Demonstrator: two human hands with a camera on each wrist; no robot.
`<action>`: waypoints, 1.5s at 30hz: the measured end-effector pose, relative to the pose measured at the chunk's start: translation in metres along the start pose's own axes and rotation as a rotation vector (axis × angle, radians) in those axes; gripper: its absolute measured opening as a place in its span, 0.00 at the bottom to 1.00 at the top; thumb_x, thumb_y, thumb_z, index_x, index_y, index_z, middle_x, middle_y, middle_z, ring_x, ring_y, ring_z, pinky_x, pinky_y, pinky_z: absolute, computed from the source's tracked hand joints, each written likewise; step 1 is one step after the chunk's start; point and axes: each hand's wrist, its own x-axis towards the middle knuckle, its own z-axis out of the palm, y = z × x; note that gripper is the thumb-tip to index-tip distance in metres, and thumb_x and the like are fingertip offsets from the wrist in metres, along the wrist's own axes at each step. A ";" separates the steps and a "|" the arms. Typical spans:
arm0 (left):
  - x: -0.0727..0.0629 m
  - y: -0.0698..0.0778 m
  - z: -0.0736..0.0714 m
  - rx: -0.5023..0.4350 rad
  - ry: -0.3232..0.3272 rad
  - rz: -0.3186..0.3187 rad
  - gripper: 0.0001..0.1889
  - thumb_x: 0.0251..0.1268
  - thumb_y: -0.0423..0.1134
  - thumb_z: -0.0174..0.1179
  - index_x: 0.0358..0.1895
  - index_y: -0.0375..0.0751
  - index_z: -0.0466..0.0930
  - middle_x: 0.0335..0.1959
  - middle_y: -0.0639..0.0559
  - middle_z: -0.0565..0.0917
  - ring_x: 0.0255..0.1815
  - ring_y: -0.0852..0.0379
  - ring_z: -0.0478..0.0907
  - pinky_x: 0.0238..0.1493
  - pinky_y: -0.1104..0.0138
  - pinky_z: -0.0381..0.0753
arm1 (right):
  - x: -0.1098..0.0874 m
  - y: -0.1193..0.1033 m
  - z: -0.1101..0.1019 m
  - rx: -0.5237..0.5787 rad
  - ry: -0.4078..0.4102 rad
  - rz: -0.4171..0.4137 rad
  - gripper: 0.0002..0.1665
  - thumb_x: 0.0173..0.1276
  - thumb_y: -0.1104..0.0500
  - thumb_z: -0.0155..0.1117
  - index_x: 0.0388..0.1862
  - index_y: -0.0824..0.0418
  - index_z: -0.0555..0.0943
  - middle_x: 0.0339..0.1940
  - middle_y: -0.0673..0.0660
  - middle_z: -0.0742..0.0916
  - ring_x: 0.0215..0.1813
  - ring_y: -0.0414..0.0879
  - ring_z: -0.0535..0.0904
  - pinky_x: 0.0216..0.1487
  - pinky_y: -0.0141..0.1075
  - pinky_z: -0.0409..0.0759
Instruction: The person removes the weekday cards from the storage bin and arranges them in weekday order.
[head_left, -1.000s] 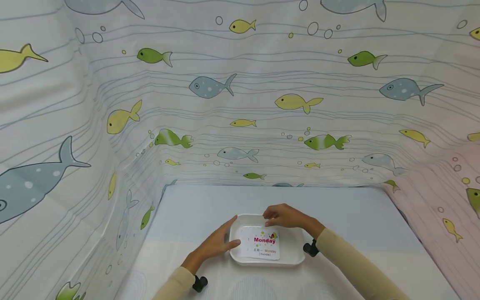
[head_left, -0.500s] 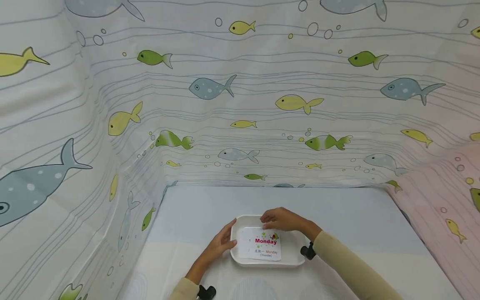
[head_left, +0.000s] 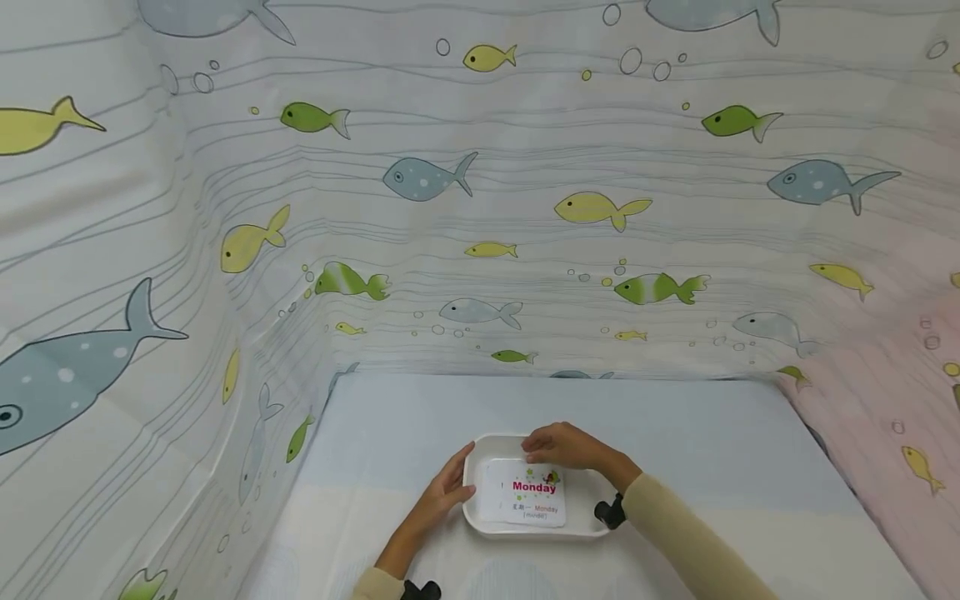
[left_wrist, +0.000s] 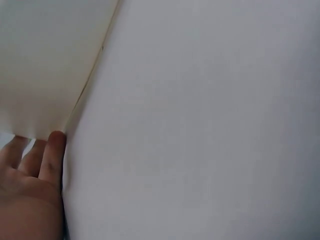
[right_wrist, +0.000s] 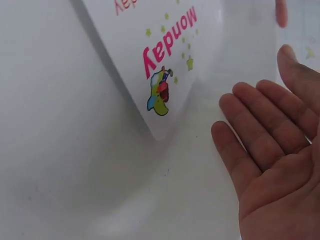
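Observation:
A white card [head_left: 534, 500] printed "Monday" in pink lies in a shallow white tray [head_left: 588, 500]. Another white card edge [head_left: 491, 496] shows at its left. My left hand [head_left: 435, 504] is at the tray's left end, thumb right at the rim; in the left wrist view its straight fingers [left_wrist: 52, 160] touch the tray's outer wall. Over the tray's far side is my right hand [head_left: 570, 446], its fingertips near the card's top edge. The right wrist view shows that hand's palm and loosely extended fingers [right_wrist: 260, 125] holding nothing, beside the Monday card [right_wrist: 165, 75].
The tray stands on a table with a pale cloth [head_left: 675, 433]. A fish-patterned curtain [head_left: 420, 242] rises behind the table and along both sides. Small black devices [head_left: 611, 511] sit at both wrists.
My left thumb has drawn back from over the card to the tray's rim. My right hand has shifted slightly down. The card remains in the tray.

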 end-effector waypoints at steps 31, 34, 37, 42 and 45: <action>-0.004 -0.002 -0.002 -0.016 0.003 0.026 0.37 0.74 0.31 0.53 0.81 0.46 0.47 0.82 0.38 0.48 0.82 0.38 0.45 0.74 0.80 0.57 | -0.002 0.022 0.023 -0.137 -0.084 0.010 0.45 0.52 0.42 0.79 0.70 0.46 0.75 0.70 0.46 0.78 0.71 0.46 0.73 0.72 0.48 0.73; -0.003 -0.003 -0.002 -0.026 0.004 0.030 0.37 0.74 0.30 0.53 0.81 0.46 0.47 0.82 0.39 0.49 0.82 0.39 0.46 0.72 0.82 0.57 | -0.005 0.019 0.023 -0.141 -0.129 0.024 0.51 0.50 0.42 0.80 0.73 0.47 0.71 0.74 0.47 0.75 0.74 0.47 0.70 0.74 0.49 0.70; -0.003 -0.005 -0.002 -0.035 0.001 0.033 0.37 0.74 0.31 0.53 0.81 0.46 0.48 0.82 0.39 0.49 0.82 0.39 0.46 0.71 0.83 0.58 | -0.007 0.015 0.023 -0.160 -0.155 0.036 0.53 0.49 0.42 0.81 0.75 0.47 0.69 0.75 0.48 0.73 0.73 0.47 0.69 0.75 0.50 0.69; -0.003 -0.006 -0.002 -0.024 0.006 0.030 0.37 0.74 0.32 0.53 0.81 0.47 0.48 0.82 0.38 0.49 0.82 0.38 0.46 0.71 0.82 0.58 | -0.009 0.014 0.023 -0.176 -0.165 0.022 0.56 0.48 0.42 0.82 0.75 0.47 0.67 0.75 0.47 0.72 0.72 0.45 0.69 0.75 0.48 0.69; -0.003 -0.005 -0.002 -0.021 0.013 0.016 0.37 0.74 0.32 0.53 0.81 0.48 0.48 0.82 0.40 0.49 0.82 0.40 0.46 0.71 0.83 0.57 | -0.009 0.016 0.024 -0.182 -0.168 0.007 0.57 0.48 0.42 0.82 0.76 0.47 0.66 0.76 0.47 0.71 0.72 0.44 0.69 0.75 0.48 0.69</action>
